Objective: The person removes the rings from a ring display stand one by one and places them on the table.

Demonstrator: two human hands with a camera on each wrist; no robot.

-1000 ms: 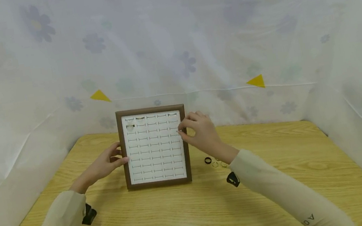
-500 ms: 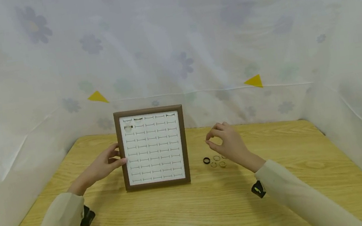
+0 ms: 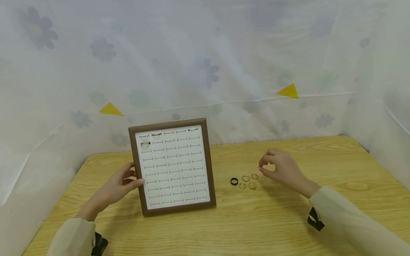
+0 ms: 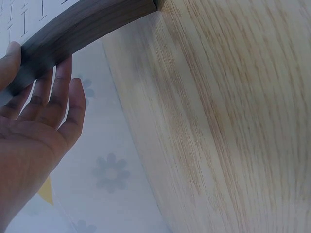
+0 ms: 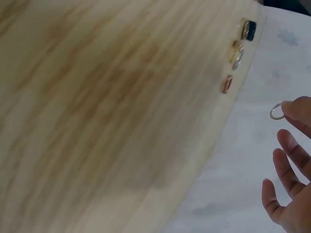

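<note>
Table (image 3: 220, 239): pale wood, strong grain, smooth varnished top with a glossy glare spot near the front edge; display board (image 3: 173, 167): dark brown wood frame, matt, around a white matt slotted face, soft-looking, material unclear; loose rings (image 3: 245, 182) on the table: thin shiny metal, gold and silvery tones, one black (image 3: 234, 181) and glossy; small ring (image 5: 276, 112) pinched at the right hand (image 3: 283, 170): bright polished metal; backdrop (image 3: 194, 50): thin white sheeting, faint flower print, slight sheen; sleeves (image 3: 345, 230): beige matt cloth

Rings (image 3: 245, 181) right of ring tray (image 3: 178, 206)
</note>
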